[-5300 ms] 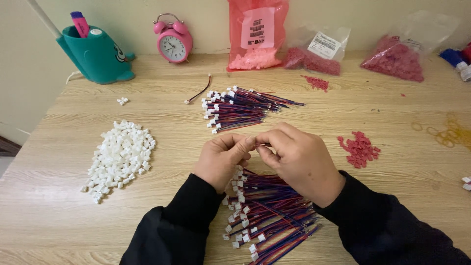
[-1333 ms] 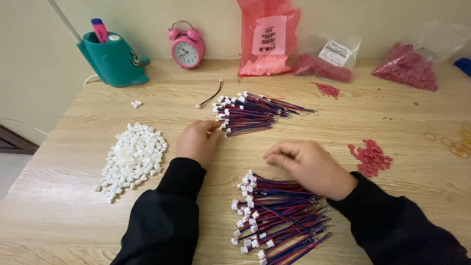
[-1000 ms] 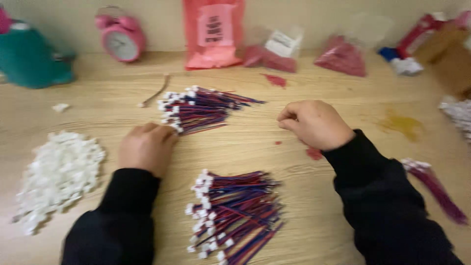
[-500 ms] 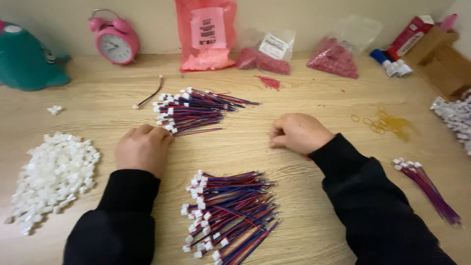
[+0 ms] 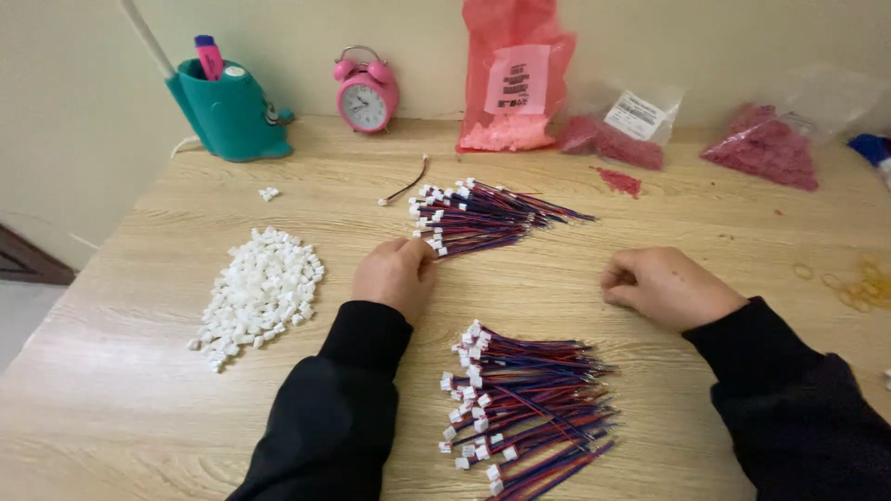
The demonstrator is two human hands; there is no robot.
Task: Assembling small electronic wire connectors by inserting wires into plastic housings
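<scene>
Left hand (image 5: 397, 276) resting on the pale wood-grain surface (image 5: 167, 408), fingers loosely curled, tips touching the white-plug end of the far bundle of red-and-blue wire leads (image 5: 483, 215); no lead visibly pinched. Right hand (image 5: 666, 286) lying on the surface well right of that bundle, fingers curled in toward the palm; contents, if any, not discernible.

Progress, judged from the layout: two lots of leads already carrying white plugs, the far bundle fanned out with wires pointing right, and the near pile of red-and-blue wire leads (image 5: 524, 408) between the two black sleeves. Heap of loose white plastic connector housings (image 5: 262, 286) at left, large, so plenty apparently unused. Single dark lead (image 5: 405, 187) lying apart, just beyond the far bundle. Two stray housings (image 5: 269, 193) farther left.

Containers along the far edge: teal plastic pen holder (image 5: 227, 113) with a pink-and-blue marker standing in it; upright pink plastic bag (image 5: 516, 79), labelled, with pale pink small parts settled at the bottom; clear plastic bag of dark red small parts (image 5: 617, 139), lying flat, labelled; second clear bag of dark red parts (image 5: 763, 144) farther right. Small spill of red parts (image 5: 620, 180) on the surface near the flat bag. Pink twin-bell alarm clock (image 5: 367, 93) between holder and upright bag. Yellowish rubber bands (image 5: 858, 283) at far right.
</scene>
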